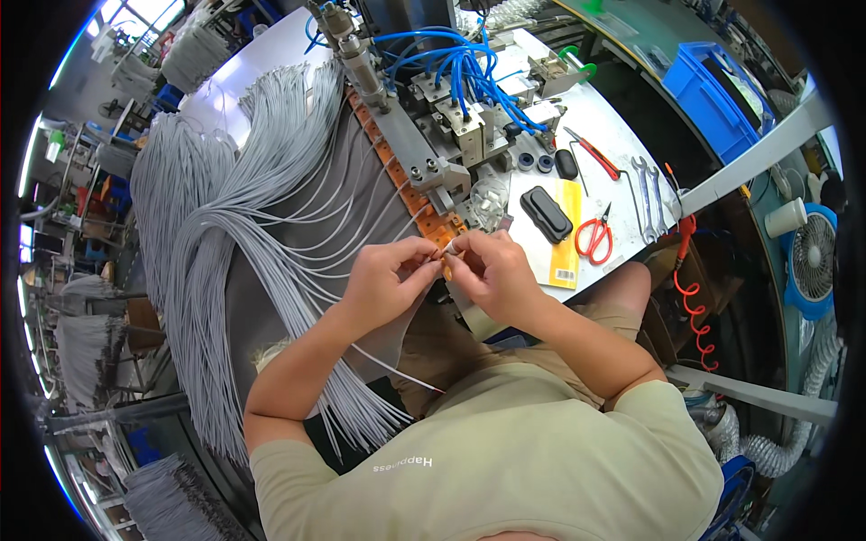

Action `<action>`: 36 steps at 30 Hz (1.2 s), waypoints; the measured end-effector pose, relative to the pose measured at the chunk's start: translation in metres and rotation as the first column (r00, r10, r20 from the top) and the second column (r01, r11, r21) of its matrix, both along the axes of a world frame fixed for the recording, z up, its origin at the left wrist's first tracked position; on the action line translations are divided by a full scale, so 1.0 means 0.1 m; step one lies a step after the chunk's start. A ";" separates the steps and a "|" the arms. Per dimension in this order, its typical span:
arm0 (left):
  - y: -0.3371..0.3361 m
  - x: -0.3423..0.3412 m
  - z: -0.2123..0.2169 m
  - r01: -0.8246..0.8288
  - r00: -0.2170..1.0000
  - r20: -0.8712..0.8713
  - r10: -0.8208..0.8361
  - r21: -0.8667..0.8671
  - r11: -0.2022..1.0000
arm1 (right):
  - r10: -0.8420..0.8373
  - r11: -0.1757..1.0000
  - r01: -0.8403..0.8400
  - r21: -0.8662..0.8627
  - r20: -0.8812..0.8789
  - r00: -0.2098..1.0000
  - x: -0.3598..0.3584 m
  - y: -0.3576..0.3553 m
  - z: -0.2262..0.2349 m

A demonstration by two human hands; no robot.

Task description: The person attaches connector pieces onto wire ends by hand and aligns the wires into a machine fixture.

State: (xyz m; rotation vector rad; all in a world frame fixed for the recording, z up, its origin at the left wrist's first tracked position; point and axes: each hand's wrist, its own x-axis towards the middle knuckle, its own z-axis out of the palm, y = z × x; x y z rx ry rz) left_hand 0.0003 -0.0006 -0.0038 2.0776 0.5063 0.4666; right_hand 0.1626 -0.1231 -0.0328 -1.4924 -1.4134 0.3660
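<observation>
My left hand [390, 275] and my right hand [493, 273] meet at the near end of a row of orange blocks [390, 155]. Thumb and fingers are pinched together on both hands. Between the fingertips is something small, partly orange, that the fingers mostly hide; I cannot make out its kind. Thin grey cables [262, 243] fan out from a large bundle on the left. Several of their ends run to the orange row, beside a long metal bar [406, 144] of the machine.
Blue air hoses [465, 63] top the machine. Right of my hands lie a black oblong case [547, 215], red-handled scissors [594, 238], a yellow packet [566, 257] and wrenches [646, 203]. Further right are a blue crate [713, 99], a coiled red hose [693, 311] and a fan [814, 257].
</observation>
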 end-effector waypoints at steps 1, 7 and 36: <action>-0.01 0.00 0.02 0.032 0.999 -0.006 -0.032 -0.028 0.999 | 0.042 0.999 -0.042 -0.006 0.012 0.999 0.03 0.00 0.02; 0.04 -0.01 0.00 0.102 0.993 -0.007 -0.121 -0.478 0.872 | 0.222 0.945 -0.272 0.180 0.254 0.941 0.26 0.05 -0.03; -0.02 0.03 0.01 0.078 0.997 -0.028 -0.073 0.461 0.884 | -0.214 0.952 0.090 -0.292 -0.426 0.879 0.34 0.39 -0.50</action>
